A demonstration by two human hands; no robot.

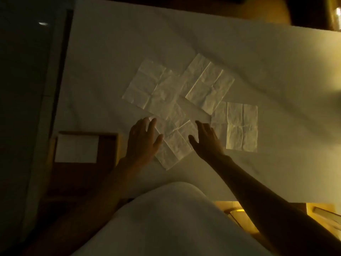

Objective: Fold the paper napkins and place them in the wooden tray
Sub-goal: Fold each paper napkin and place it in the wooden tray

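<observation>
Dim room, white tablecloth (pixel 129 43)

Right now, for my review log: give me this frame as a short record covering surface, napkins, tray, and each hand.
surface: white cloth
napkins: several unfolded, overlapping; nearest napkin between the hands; separate napkin at right
wooden tray: at left, holding one folded white napkin
left hand: open, fingers spread at nearest napkin's left edge
right hand: open, at its right edge
lighting: dim

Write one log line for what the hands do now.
left hand: open on nearest napkin | right hand: open | wooden tray: one folded napkin
</observation>
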